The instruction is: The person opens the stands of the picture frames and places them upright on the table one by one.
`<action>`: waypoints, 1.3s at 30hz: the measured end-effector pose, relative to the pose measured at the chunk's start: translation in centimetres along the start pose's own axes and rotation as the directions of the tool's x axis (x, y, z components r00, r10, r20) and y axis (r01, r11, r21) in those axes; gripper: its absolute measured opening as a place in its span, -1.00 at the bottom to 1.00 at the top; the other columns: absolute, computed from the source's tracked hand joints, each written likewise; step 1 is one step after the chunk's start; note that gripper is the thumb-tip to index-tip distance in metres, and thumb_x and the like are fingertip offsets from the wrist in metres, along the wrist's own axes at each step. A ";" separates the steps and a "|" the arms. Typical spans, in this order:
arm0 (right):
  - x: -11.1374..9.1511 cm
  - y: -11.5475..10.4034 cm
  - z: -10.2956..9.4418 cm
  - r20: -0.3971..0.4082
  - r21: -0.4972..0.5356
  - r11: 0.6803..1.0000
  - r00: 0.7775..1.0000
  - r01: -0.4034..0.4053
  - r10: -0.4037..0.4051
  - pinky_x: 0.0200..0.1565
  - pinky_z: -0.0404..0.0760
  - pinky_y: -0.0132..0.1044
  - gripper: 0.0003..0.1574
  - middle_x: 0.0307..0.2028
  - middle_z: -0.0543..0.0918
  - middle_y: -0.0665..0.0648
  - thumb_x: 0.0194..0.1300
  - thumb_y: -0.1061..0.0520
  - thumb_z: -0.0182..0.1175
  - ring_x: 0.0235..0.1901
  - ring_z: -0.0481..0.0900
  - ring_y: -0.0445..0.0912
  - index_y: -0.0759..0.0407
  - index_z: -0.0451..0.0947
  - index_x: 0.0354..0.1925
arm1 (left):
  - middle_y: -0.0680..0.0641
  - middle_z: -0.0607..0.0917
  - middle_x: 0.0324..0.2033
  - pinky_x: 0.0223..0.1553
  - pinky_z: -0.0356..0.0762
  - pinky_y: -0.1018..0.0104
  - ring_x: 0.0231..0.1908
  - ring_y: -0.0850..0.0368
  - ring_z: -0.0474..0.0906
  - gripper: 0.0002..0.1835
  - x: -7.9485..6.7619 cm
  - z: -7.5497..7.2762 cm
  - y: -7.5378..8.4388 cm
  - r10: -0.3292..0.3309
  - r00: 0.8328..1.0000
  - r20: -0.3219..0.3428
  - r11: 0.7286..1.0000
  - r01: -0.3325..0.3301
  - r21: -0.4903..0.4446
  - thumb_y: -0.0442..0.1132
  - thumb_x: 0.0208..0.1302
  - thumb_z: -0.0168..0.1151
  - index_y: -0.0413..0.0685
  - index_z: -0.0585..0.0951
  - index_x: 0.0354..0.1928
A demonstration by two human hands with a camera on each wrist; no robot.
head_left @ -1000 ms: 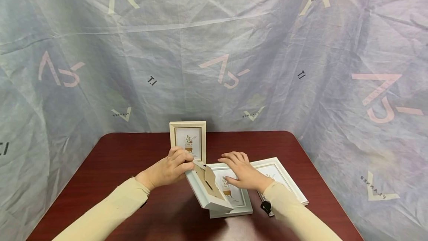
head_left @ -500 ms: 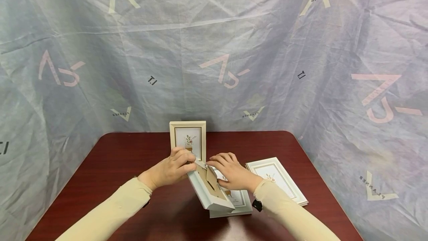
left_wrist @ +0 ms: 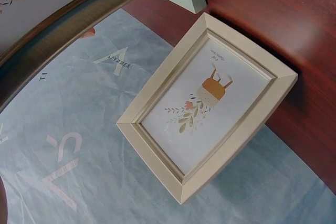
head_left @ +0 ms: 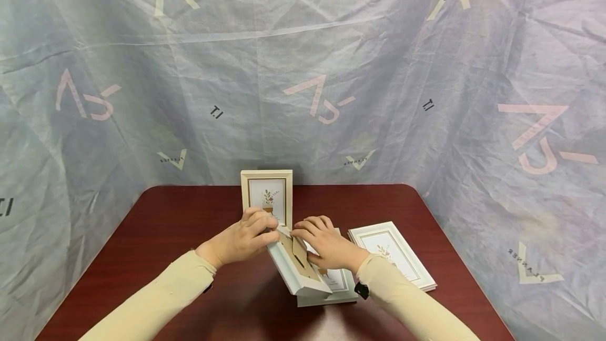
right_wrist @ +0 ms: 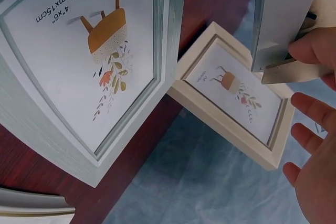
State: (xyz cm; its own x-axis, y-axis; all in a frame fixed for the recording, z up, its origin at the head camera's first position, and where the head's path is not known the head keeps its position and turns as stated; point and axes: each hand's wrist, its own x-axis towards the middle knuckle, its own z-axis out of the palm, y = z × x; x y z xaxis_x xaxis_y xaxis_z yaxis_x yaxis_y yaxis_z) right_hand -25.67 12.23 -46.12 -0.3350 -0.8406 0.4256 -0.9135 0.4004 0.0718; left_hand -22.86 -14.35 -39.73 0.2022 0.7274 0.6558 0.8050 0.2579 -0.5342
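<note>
My left hand (head_left: 246,238) grips the top edge of a tilted picture frame (head_left: 285,272), its brown back turned toward my right hand. On that back, a cardboard stand flap (head_left: 300,251) juts out. My right hand (head_left: 326,246) pinches the flap; in the right wrist view the thumb lies against the flap (right_wrist: 294,72), the other fingers spread below. Part of the held frame's front (left_wrist: 68,40) fills the left wrist view's upper left corner. Beneath both hands lies a pale green-grey picture frame (right_wrist: 97,169), face up, partly covered in the head view.
A cream picture frame (head_left: 267,174) stands upright behind my left hand, showing a potted-plant print. To the right, white picture frames (head_left: 421,272) lie stacked on the dark red table (head_left: 189,214). A printed grey cloth (head_left: 255,93) hangs around the table's back and sides.
My right hand has moved left from above the lying frame to the stand flap and taken hold of it. The left hand and its frame have shifted slightly right.
</note>
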 end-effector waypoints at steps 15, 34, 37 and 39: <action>0.1 0.2 -0.6 0.034 0.015 0.999 0.998 -0.052 0.052 0.17 0.19 0.02 -0.27 0.15 0.50 0.02 0.01 0.23 0.28 0.20 0.33 0.02 0.08 0.41 0.21 | -0.11 0.49 -0.18 -0.08 0.36 0.10 -0.11 -0.03 0.43 -0.89 0.0 0.4 -0.3 0.017 1.000 -0.025 1.000 -0.017 -0.003 -0.33 0.51 -0.05 -0.13 0.48 -0.17; -0.6 1.2 -1.9 -0.023 -0.011 0.995 0.995 -0.098 0.097 0.12 0.23 0.13 -0.29 0.02 0.53 0.04 -0.04 0.21 0.35 0.13 0.37 0.09 0.06 0.46 0.15 | -0.08 0.50 -0.17 -0.05 0.37 0.11 -0.10 0.02 0.49 -0.84 -0.4 0.1 0.2 -0.035 0.996 0.078 0.999 0.036 -0.024 -0.32 0.56 -0.11 -0.09 0.50 -0.12; -0.7 1.3 -2.1 -0.020 -0.007 0.993 0.993 -0.115 0.115 0.13 0.22 0.11 -0.29 0.01 0.52 0.04 -0.05 0.21 0.35 0.13 0.36 0.08 0.02 0.46 0.14 | -0.07 0.49 -0.19 -0.04 0.36 0.11 -0.10 0.02 0.48 -0.84 -0.6 0.2 0.3 -0.035 0.996 0.082 0.999 0.037 -0.025 -0.31 0.57 -0.13 -0.08 0.48 -0.14; -0.8 1.4 -2.2 -0.018 0.004 0.993 0.992 -0.122 0.122 0.13 0.21 0.12 -0.29 0.01 0.51 0.04 -0.05 0.22 0.34 0.13 0.36 0.08 0.01 0.47 0.14 | -0.08 0.49 -0.19 -0.05 0.36 0.10 -0.11 0.01 0.48 -0.84 -0.8 0.2 0.3 -0.030 0.997 0.077 0.999 0.032 -0.024 -0.32 0.57 -0.13 -0.09 0.48 -0.14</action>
State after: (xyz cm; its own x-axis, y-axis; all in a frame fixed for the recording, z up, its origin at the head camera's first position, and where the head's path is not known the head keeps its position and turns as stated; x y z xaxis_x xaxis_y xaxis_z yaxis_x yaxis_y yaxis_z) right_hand -26.15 14.24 -44.33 -0.4398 -0.7788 0.4473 -0.8667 0.4986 0.0159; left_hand -22.92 -14.68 -40.50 0.1342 0.7659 0.6288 0.8244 0.2658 -0.4997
